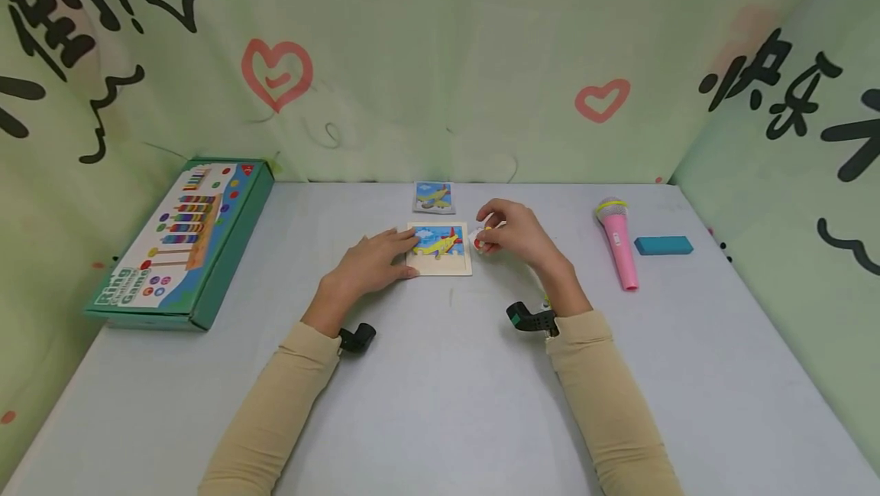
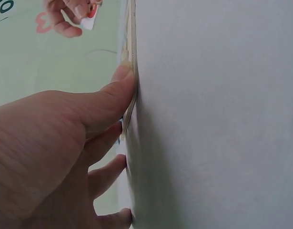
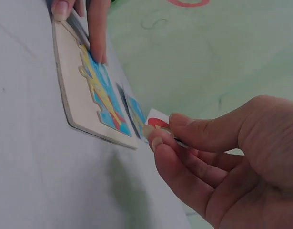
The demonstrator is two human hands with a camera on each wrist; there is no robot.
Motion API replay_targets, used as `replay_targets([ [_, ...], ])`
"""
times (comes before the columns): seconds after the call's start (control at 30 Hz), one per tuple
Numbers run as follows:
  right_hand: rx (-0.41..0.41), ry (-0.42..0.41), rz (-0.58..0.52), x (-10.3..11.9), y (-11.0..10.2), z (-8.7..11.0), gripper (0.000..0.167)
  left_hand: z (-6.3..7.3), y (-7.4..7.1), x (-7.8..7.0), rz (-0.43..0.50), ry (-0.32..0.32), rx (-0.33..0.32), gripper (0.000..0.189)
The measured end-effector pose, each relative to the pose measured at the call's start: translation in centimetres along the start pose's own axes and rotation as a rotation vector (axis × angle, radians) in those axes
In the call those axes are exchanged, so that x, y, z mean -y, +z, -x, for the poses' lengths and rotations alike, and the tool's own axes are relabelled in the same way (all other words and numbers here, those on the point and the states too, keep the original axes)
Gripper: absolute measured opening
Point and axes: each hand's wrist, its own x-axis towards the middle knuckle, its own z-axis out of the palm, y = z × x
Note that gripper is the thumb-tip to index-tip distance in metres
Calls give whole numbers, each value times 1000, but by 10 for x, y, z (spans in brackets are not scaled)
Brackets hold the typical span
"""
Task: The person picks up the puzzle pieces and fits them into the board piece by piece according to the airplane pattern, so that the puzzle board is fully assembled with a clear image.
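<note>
A wooden puzzle board lies flat on the table, with a yellow airplane on blue sky in its upper part and bare wood along its lower part. My left hand rests at its left side, the thumb on the board's edge and a straight finger pressing on the picture. Just right of the board, my right hand pinches a small white puzzle piece with red on it between thumb and fingertips, raised off the table. The fingers cover part of this piece.
Behind the board lies a small airplane picture. A large green game box sits at the left. A pink toy microphone and a blue block lie on the right. A green curtain hangs along the table's back edge.
</note>
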Motion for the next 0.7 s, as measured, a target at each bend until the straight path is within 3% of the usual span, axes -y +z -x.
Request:
replay_targets([
  [0.13, 54, -31, -26, 4, 15, -3, 30, -1, 0, 1, -4, -1, 3, 69],
  [0.27, 82, -98, -41, 5, 30, -6, 20, -1, -1, 2, 4, 0, 5, 69],
  [0.4, 78, -164, -16, 10, 46, -8, 9, -2, -1, 5, 17, -3, 1, 70],
  [0.7, 50, -226, 93, 16, 71, -9, 9, -2, 0, 6, 32, 15, -2, 72],
])
